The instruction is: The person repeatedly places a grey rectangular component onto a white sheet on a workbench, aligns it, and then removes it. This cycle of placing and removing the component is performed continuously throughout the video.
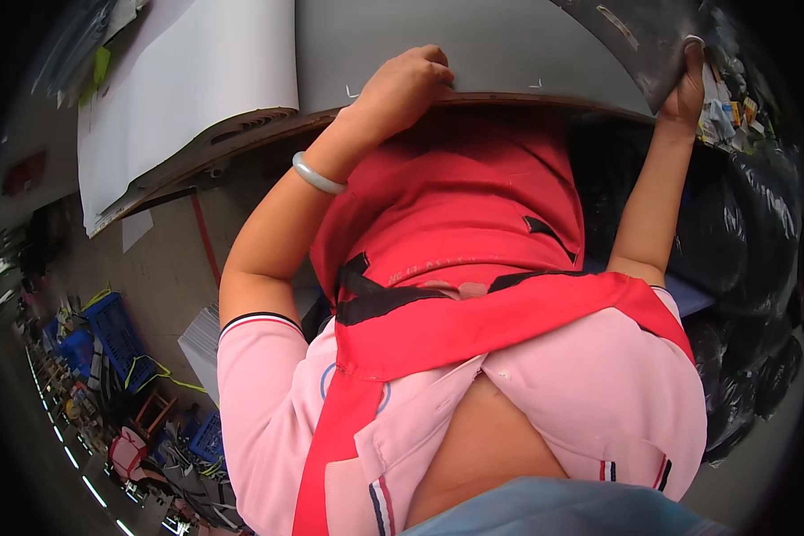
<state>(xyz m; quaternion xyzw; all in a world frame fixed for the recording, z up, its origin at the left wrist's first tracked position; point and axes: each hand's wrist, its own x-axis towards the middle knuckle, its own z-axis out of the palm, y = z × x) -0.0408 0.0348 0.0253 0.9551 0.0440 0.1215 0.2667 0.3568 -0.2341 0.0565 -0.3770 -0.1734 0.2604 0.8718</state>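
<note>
My left hand rests at the front edge of a grey work surface, its fingers curled down with the tips hidden. Whatever they hold, if anything, does not show. White corner marks are on the surface to either side of it. Out to the right, my right hand grips the edge of a dark grey panel, with the thumb along its rim and the other fingers out of sight. Something small and white sits at the thumb's tip. Left of my left hand lies a stack of large white sheets, curled along one edge.
Black plastic bags are piled on the right below the table. Blue crates and mixed items stand on the floor to the left. Several pale sheets are stacked beside my left elbow. My red apron is close against the table edge.
</note>
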